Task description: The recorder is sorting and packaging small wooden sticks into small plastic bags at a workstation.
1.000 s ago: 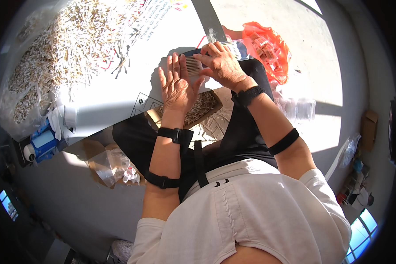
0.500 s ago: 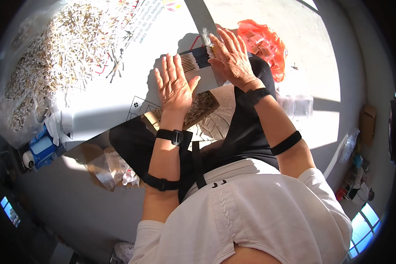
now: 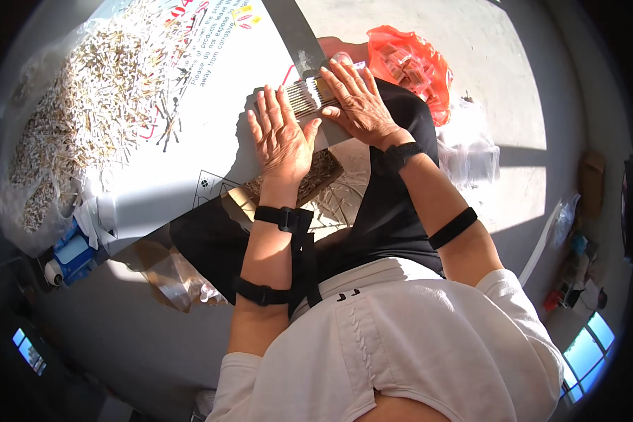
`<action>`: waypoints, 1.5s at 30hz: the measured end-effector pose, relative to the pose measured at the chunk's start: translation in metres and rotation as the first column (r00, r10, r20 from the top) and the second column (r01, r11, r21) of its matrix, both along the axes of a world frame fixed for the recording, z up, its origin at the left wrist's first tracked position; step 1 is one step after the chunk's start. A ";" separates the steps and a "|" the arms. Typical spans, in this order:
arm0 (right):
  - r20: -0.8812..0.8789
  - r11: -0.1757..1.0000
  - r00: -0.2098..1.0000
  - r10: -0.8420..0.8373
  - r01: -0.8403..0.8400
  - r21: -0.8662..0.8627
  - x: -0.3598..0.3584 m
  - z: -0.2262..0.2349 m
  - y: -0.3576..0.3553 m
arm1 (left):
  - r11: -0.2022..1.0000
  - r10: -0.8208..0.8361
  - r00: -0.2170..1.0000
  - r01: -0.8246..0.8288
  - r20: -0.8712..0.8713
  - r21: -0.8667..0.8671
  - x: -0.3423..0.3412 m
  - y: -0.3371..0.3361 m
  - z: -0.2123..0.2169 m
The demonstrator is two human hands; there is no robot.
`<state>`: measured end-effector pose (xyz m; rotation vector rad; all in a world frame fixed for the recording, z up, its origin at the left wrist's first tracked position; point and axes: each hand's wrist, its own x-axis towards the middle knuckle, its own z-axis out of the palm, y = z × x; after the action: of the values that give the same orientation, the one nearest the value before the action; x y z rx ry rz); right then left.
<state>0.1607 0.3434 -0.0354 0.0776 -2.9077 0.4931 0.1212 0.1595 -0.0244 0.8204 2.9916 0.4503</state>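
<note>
A row of cotton swabs lies on the table's near edge between my two hands. My left hand is flat at the row's left end, its fingers stretched forward and its thumb out to the side. Over the right end lies my right hand, palm down with fingers extended, covering part of the row. White swab tips show in a line just left of my right fingers. Whatever lies beneath both palms is hidden.
A large heap of loose swabs in clear plastic covers the left of the white printed tabletop. Below the edge stands an open cardboard box of swabs. A red bag with small packs and a clear plastic bag lie at right.
My right hand has moved left toward my left hand. The gap between the two groups of swabs has closed, and their tips now meet. The view has shifted slightly.
</note>
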 end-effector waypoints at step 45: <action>0.313 -0.377 0.886 -0.341 0.176 -0.909 -0.027 -0.011 -0.014 | 0.195 -0.188 0.905 -0.347 0.382 0.917 -0.012 0.074 -0.007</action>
<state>0.1340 0.3295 -0.0464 -0.8019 -1.1804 2.4240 0.1095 0.2336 -0.0317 0.3558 1.9471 2.3587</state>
